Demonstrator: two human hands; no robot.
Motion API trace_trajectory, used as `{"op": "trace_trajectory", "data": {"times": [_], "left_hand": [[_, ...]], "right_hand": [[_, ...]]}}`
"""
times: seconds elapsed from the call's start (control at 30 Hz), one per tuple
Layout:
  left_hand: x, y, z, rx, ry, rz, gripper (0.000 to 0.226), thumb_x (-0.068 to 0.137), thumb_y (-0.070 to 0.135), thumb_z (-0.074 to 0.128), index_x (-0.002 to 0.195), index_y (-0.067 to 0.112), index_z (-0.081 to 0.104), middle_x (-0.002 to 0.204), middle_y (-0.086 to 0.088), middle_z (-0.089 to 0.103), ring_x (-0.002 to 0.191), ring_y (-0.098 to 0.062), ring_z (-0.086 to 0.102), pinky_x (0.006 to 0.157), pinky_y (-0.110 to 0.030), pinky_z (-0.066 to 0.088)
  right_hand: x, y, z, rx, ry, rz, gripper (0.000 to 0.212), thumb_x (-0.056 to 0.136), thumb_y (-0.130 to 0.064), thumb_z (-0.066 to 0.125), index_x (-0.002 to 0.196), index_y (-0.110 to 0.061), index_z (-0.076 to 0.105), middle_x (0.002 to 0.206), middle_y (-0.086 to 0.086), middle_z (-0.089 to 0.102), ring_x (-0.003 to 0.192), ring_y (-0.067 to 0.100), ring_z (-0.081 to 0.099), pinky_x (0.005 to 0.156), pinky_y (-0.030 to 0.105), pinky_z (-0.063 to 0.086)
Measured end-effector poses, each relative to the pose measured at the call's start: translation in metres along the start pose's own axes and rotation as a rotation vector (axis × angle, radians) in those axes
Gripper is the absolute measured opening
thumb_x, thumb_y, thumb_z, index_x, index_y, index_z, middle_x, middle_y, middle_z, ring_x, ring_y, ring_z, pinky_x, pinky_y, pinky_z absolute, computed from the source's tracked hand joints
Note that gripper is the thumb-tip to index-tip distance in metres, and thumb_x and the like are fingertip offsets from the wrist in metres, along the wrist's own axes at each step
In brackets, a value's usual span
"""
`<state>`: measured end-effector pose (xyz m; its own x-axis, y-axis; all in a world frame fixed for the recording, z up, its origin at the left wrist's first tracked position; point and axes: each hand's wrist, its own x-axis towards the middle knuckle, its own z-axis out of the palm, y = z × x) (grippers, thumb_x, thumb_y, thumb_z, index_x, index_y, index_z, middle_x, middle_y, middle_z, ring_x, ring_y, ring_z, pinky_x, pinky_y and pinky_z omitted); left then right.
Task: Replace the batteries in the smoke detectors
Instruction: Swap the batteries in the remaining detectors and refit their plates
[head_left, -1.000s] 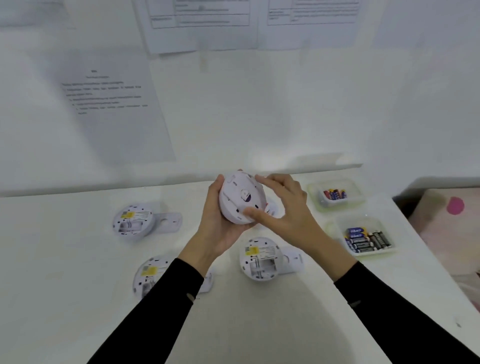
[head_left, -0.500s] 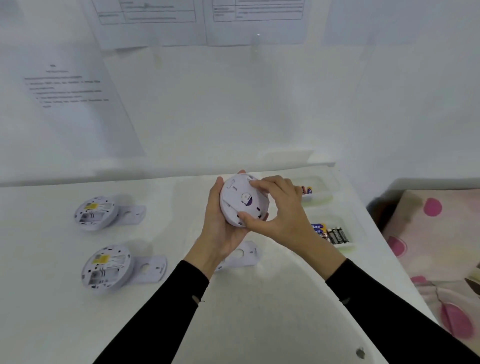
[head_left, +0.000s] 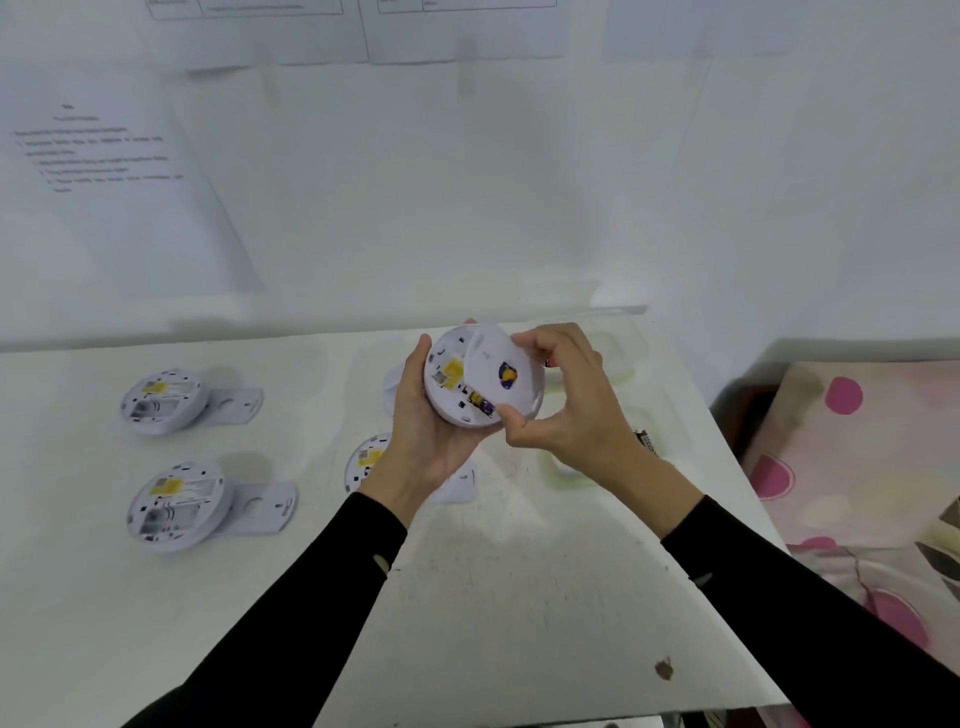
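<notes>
I hold a round white smoke detector (head_left: 457, 384) above the table's middle, its back facing me. My left hand (head_left: 426, 431) cups it from the left and below. My right hand (head_left: 566, 400) grips its white mounting plate (head_left: 506, 364), which is shifted to the right and partly off the body. A yellow label and a battery with a blue and yellow wrap (head_left: 480, 402) show in the uncovered part. Three more detectors lie back-up on the table: one at far left (head_left: 161, 400), one at near left (head_left: 174, 506), one (head_left: 366, 460) partly hidden under my left wrist.
Loose mounting plates (head_left: 239, 405) (head_left: 265, 506) lie beside the left detectors. Clear trays of batteries (head_left: 621, 358) (head_left: 566, 475) sit behind my right hand, mostly hidden. The white table (head_left: 519, 597) ends at right, where a pink-dotted cloth (head_left: 857, 467) lies. Papers hang on the wall.
The mounting plate has slid to the right off the held detector, uncovering the label and battery. My view has shifted, so the table's objects appear further right.
</notes>
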<state>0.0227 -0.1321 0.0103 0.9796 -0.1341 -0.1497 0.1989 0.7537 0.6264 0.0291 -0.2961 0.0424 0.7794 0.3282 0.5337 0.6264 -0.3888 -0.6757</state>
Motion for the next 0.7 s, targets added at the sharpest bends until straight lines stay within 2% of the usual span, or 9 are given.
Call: {"op": "trace_trajectory", "data": {"times": [0.1,0.2,0.33,0.43,0.53,0.6,0.7], "left_hand": [[0.002,-0.001,-0.010,-0.043,0.044,0.029,0.054,0.095,0.052,0.042,0.137,0.020,0.053,0.141,-0.017,0.053,0.126,-0.038,0.052,0.106,-0.050,0.043],[0.003,0.001,-0.021,-0.098,0.069,0.049,0.049,0.094,0.050,0.037,0.130,0.021,0.052,0.131,-0.017,0.058,0.119,-0.041,0.054,0.097,-0.047,0.048],[0.002,0.002,-0.023,-0.101,0.058,0.031,0.048,0.095,0.050,0.031,0.122,0.021,0.057,0.127,-0.016,0.061,0.119,-0.040,0.053,0.095,-0.046,0.050],[0.002,-0.001,-0.017,-0.100,0.038,0.019,0.049,0.095,0.051,0.031,0.119,0.021,0.062,0.127,-0.016,0.061,0.117,-0.040,0.056,0.094,-0.046,0.053],[0.003,-0.002,-0.012,-0.127,0.018,0.020,0.049,0.095,0.051,0.031,0.119,0.021,0.062,0.126,-0.016,0.061,0.116,-0.040,0.056,0.094,-0.046,0.052],[0.004,-0.001,-0.009,-0.129,0.012,0.022,0.048,0.093,0.051,0.033,0.119,0.021,0.061,0.126,-0.015,0.062,0.115,-0.039,0.057,0.094,-0.046,0.052],[0.005,-0.004,-0.003,-0.115,0.001,0.028,0.048,0.093,0.050,0.033,0.120,0.021,0.061,0.126,-0.015,0.063,0.113,-0.037,0.059,0.092,-0.045,0.053]], "right_hand": [[-0.028,0.013,-0.003,-0.019,-0.138,0.004,0.064,0.062,-0.036,0.074,0.120,-0.016,0.054,0.117,-0.003,0.046,0.107,0.006,0.045,0.098,0.016,0.032],[-0.069,0.035,0.004,-0.128,-0.362,0.001,0.067,0.066,-0.040,0.074,0.125,-0.017,0.053,0.120,-0.003,0.045,0.112,0.015,0.044,0.101,0.028,0.036],[-0.107,0.064,0.020,-0.239,-0.610,0.027,0.071,0.069,-0.043,0.074,0.129,-0.012,0.053,0.119,0.002,0.053,0.108,0.014,0.046,0.100,0.031,0.039],[-0.114,0.071,0.022,-0.279,-0.678,0.026,0.069,0.074,-0.049,0.070,0.131,-0.013,0.053,0.121,0.001,0.054,0.109,0.013,0.045,0.100,0.028,0.039],[-0.099,0.059,0.014,-0.197,-0.593,-0.009,0.052,0.083,-0.048,0.064,0.123,-0.015,0.057,0.120,-0.002,0.054,0.109,0.008,0.046,0.097,0.022,0.040],[-0.075,0.043,0.007,-0.106,-0.397,-0.020,0.031,0.094,-0.038,0.052,0.114,-0.015,0.058,0.111,-0.005,0.053,0.102,0.005,0.049,0.089,0.019,0.042],[-0.034,0.024,0.002,-0.023,-0.046,-0.008,0.020,0.096,-0.014,0.042,0.105,-0.009,0.060,0.102,-0.001,0.053,0.092,0.008,0.051,0.079,0.016,0.042]]}}
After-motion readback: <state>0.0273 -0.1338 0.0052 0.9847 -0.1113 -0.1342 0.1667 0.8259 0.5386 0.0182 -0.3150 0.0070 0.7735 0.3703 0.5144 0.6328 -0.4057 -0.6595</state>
